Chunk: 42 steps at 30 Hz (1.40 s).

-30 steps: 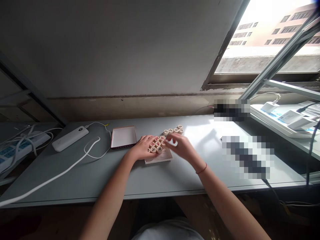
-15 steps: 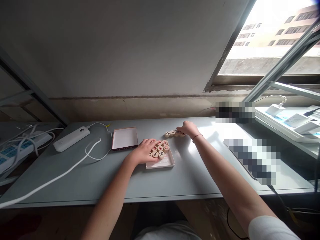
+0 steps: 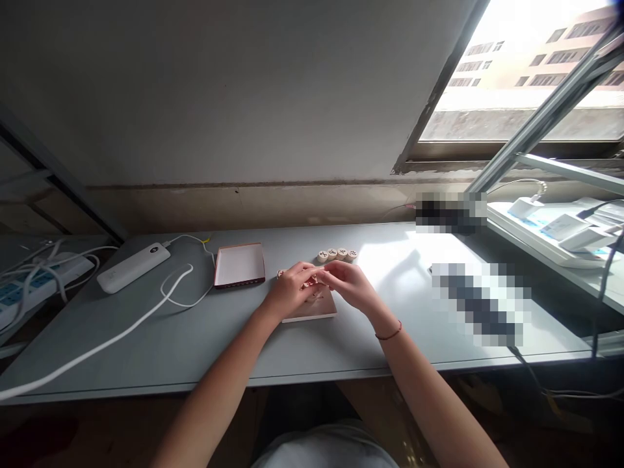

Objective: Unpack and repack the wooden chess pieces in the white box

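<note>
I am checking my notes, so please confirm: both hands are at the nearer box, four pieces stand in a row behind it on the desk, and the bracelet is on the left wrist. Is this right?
Not quite: the head view shows the bracelet on the right wrist. Both hands are indeed at the nearer box, with four pieces in a row behind it on the desk.

Tray (image 3: 316,312) partly hidden by left hand (image 3: 292,287), grip of right hand (image 3: 347,281) unclear, window (image 3: 492,117) cut off above
</note>
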### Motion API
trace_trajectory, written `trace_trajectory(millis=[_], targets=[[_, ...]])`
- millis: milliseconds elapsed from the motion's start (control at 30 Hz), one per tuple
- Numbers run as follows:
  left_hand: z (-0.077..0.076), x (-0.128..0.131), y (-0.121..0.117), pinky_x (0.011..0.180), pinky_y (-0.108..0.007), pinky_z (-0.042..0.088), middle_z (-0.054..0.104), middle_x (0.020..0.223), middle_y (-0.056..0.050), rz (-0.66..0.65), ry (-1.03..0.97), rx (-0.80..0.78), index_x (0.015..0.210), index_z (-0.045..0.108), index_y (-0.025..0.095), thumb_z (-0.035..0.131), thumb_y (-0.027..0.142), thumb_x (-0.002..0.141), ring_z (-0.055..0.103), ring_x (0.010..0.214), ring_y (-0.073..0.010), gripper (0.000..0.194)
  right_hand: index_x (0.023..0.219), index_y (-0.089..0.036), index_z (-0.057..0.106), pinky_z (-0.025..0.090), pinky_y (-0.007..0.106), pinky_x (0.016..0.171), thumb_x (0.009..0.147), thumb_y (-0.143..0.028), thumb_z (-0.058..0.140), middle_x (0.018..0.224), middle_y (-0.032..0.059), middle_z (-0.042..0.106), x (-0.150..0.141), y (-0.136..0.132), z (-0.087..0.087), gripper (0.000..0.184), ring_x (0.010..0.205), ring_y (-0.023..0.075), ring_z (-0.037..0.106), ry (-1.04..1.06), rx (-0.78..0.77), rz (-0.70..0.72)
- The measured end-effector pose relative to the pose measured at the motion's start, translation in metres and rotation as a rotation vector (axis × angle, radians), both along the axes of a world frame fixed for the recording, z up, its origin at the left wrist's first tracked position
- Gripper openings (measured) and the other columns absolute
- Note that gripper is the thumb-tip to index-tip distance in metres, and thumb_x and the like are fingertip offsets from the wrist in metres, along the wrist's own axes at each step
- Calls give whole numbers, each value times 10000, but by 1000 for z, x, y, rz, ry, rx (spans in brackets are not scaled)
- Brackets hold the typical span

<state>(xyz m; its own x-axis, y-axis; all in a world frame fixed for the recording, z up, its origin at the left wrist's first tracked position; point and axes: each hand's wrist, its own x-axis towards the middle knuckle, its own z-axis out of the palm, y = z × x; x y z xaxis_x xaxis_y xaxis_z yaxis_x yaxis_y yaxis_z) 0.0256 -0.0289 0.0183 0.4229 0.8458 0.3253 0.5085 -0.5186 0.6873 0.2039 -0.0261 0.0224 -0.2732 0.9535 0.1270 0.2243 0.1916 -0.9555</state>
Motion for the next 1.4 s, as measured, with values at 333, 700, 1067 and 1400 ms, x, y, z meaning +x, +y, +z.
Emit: trace_trajectory(millis=[333, 700, 1067, 1400], targets=[[3, 1, -7, 941, -373, 349, 675, 1015, 13, -70, 300, 106, 844, 614, 243, 594, 225, 789, 586, 1008, -189, 61, 879, -184, 654, 440, 259, 519, 685, -522, 752, 819, 46, 664, 23, 5, -13, 402, 575, 99, 513, 318, -190, -243], [-1, 10, -6, 928, -429, 304, 682, 1073, -15, -136, 433, 198, 800, 668, 244, 604, 354, 853, 526, 1066, -231, 138, 975, -224, 626, 504, 309, 633, 744, -425, 712, 1012, 58, 655, 18, -22, -17, 318, 744, 164, 600, 38, 49, -226], [2, -30, 7, 1087, -481, 336, 376, 1430, -65, -31, 427, -163, 1367, 459, 339, 748, 451, 663, 335, 1324, -333, 769, 775, -206, 630, 453, 282, 679, 843, -151, 593, 873, 40, 606, 6, -31, 3, 94, 770, 162, 553, -682, 368, 87], [-7, -27, 10, 1085, -432, 367, 471, 1323, -45, -36, 325, -215, 1375, 443, 342, 710, 388, 707, 368, 1287, -294, 722, 782, -193, 597, 426, 238, 601, 818, -100, 580, 835, 26, 556, 3, -23, -13, 101, 658, 119, 521, -667, 441, 46]])
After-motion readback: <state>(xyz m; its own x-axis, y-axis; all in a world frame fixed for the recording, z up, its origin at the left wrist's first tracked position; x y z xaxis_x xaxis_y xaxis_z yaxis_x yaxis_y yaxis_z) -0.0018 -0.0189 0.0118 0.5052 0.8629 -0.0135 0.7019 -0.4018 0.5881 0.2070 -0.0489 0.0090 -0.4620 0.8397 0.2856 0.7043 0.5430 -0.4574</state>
